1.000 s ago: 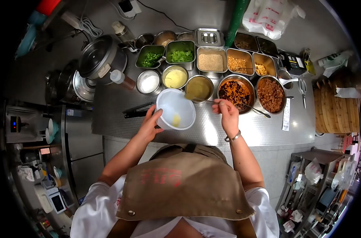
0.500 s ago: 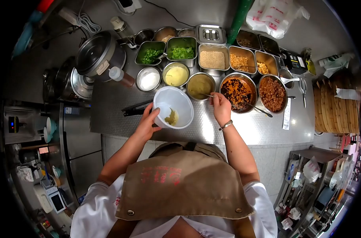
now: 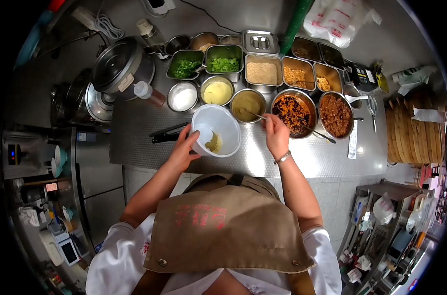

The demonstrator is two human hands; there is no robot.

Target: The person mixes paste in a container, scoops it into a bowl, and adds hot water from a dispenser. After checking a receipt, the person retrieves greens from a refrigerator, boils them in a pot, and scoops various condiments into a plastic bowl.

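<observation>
My left hand (image 3: 183, 149) grips the rim and side of a white plastic tub (image 3: 201, 120), which is tilted towards me. Inside lies a small heap of greenish-brown and pale powder (image 3: 213, 142). My right hand (image 3: 276, 135) is closed on the handle of a spoon (image 3: 257, 115). The spoon's head is hard to make out in the greenish-brown powder of a round steel bowl (image 3: 248, 104). Beside that bowl stand a bowl of yellowish powder (image 3: 217, 92), a bowl of white granules (image 3: 182, 97) and a bowl of dark red chili oil (image 3: 293, 113).
Black-handled tongs (image 3: 167, 135) lie left of the tub. Behind are steel pans of chopped greens (image 3: 224, 64), tan crumbs (image 3: 262, 73) and yellow bits (image 3: 294, 76). A bowl of reddish-brown sauce (image 3: 335, 114) stands at right, a squeeze bottle (image 3: 149, 93) and lidded cooker (image 3: 123, 69) at left.
The tub has shifted very slightly up and to the right. My right hand has moved a little to the right, still holding the spoon at the powder bowl.
</observation>
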